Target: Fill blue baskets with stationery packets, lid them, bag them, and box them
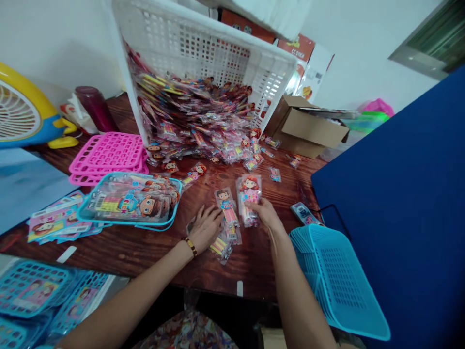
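Observation:
My right hand [267,213] grips a small pile of clear packets of coloured sticks [250,186], the top one printed with a red-haired cartoon figure. My left hand [207,227] lies palm down with its fingers spread on loose packets. Beside its fingertips, packets with a dark-haired cartoon figure [227,207] overlap on the table. Another packet with yellow and pink sticks [220,246] sticks out below that hand. Left of it, a light-blue basket [175,215] is filled with similar packets [127,201].
A tipped white crate [163,29] spills a heap of packets [203,116] onto the wooden table [156,252]. Pink baskets [109,150] and printed cards [54,220] lie left. Stacked blue baskets [341,286] stand right, near a blue panel [407,208]. Behind is an open cardboard box [308,131].

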A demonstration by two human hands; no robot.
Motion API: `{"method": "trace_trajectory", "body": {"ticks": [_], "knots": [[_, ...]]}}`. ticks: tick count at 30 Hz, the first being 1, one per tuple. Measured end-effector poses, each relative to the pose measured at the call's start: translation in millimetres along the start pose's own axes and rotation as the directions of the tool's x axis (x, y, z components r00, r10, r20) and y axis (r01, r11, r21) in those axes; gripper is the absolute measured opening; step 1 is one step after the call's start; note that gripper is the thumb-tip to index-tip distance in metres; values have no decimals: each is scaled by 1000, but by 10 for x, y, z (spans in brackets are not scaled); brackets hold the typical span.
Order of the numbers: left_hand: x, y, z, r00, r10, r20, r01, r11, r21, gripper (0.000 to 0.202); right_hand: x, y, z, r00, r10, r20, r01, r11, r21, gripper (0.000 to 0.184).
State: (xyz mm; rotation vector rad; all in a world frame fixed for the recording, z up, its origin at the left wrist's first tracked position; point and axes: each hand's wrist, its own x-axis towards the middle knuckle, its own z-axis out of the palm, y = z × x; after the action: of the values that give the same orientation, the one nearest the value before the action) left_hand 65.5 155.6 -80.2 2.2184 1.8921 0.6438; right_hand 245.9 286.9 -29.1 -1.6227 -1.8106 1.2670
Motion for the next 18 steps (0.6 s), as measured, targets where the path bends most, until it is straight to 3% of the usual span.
{"method": "trace_trajectory", "body": {"ticks": [4,7,12,18], "knots": [[-3,199,89,999,-45,-14,45,999,29,45,84,-108,255,996,34,84,-27,996,-84,38],[-18,226,125,998,-54,-16,55,998,40,43,150,-132,389,997,62,46,-51,976,-211,40],[-11,168,89,999,-43,0,43,998,46,46,203,-129,394,995,92,27,-79,946,-316,52],[-15,149,40,999,-35,3,35,998,53,48,192,-102,377,991,130,31,-114,944,-309,45]]}}
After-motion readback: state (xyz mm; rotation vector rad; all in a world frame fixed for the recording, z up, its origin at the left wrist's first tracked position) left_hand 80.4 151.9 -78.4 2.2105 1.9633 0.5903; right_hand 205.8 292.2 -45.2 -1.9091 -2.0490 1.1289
